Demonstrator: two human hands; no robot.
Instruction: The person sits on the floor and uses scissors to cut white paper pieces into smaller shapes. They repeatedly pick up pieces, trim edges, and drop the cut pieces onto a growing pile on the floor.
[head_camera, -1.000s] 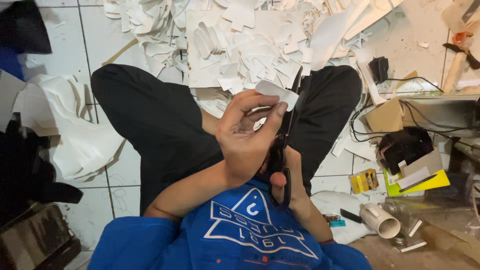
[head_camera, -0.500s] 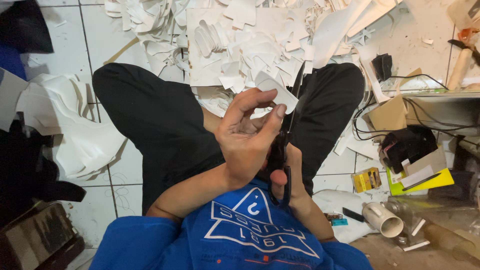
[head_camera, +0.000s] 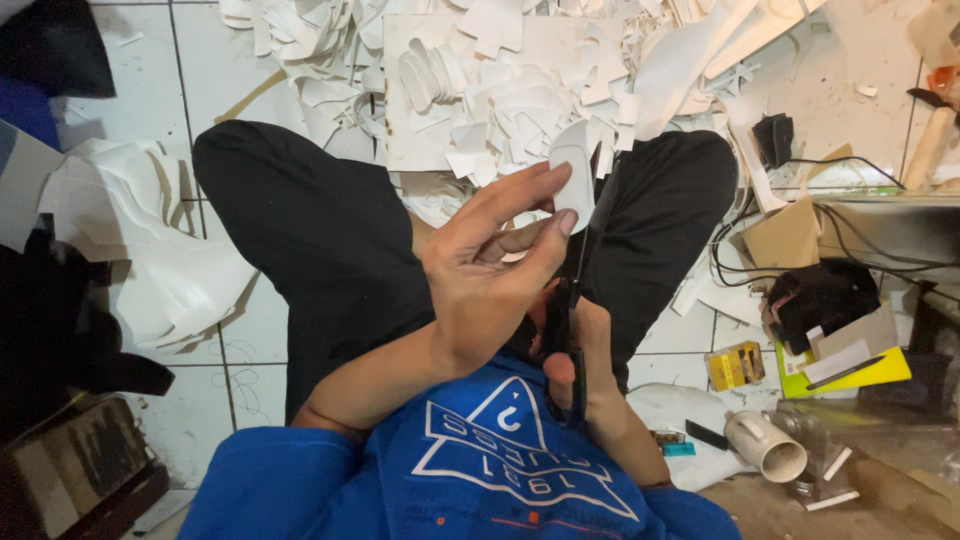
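White cutout piece (head_camera: 575, 185) is pinched by left hand (head_camera: 485, 275) fingertips, just left of scissors (head_camera: 578, 270), blades pointing far; right hand (head_camera: 580, 345) is closed on handles.

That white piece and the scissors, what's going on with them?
A person sits cross-legged on a tiled floor. Their left hand pinches a small rounded white piece between the fingertips. Their right hand works black scissors, and the blades run up along the piece's right edge. A big heap of white scraps lies on the floor in front of their knees.
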